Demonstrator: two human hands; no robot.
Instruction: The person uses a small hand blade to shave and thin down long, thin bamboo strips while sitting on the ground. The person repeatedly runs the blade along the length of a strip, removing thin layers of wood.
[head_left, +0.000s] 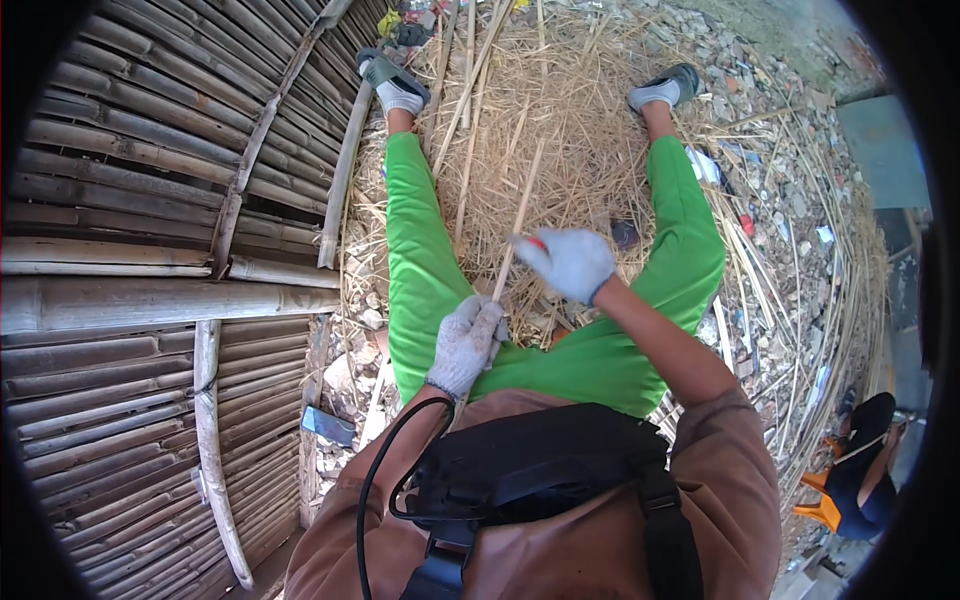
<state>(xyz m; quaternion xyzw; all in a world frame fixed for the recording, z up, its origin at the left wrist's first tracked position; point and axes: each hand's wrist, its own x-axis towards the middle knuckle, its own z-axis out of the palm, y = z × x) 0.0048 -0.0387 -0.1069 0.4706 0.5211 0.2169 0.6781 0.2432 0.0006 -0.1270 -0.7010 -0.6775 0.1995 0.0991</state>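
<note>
My left hand [468, 343], in a white knitted glove, is wrapped around a long, thin bamboo strip [522, 203] in front of my lap. The strip runs away from me between my spread legs, slanting slightly right toward its far end. My right hand [572, 264], also gloved in white, is closed on a small red-handled knife [537, 243] right beside the strip. Only a bit of red and a blurred grey tip of the knife show; the glove covers the rest. Whether the blade touches the strip I cannot tell.
Straw-like shavings [570, 130] cover the ground between my green-trousered legs. A bamboo slat wall [130, 300] stands close on my left, with a phone [328, 427] lying by its foot. Rubble and loose strips [770, 330] lie at right. Another person [865, 470] sits on an orange stool [822, 502].
</note>
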